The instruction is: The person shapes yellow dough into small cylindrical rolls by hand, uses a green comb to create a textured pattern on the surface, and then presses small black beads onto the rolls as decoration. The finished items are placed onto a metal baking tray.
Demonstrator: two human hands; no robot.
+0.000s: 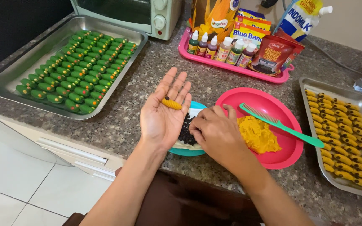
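A: Right, hands first. Where is the left hand point(163, 109)?

B: Palm up, flat, fingers spread, above the counter edge. A small ridged yellow dough piece point(171, 103) lies loose across the base of the fingers. Nothing closed around it; it just rests there.

A: And the right hand point(215, 133)?

B: Knuckles up, fingertips dipped into the teal bowl point(184, 151), down among the dark chips point(186, 130). Fingers curled together. Whether they pinch a chip I cannot tell; the tips are hidden.

A: The bowl's place?

B: Partly under both hands, touching the pink bowl point(290, 146) on its right. That one holds a lump of orange-yellow dough point(257, 134), with a green comb point(279, 124) laid across the rim.

A: Surroundings?

B: Far left, a steel tray point(5, 81) filled with rows of green ridged pieces point(78, 71). Far right, a second tray point(304, 90) with rows of yellow pieces point(346, 134), same shape as the one in the palm. At the back, a pink tray point(231, 65) carrying small colouring bottles point(221, 48) and packets, and a pale green toaster oven point(135, 12) to its left. All on a speckled stone counter point(135, 104).
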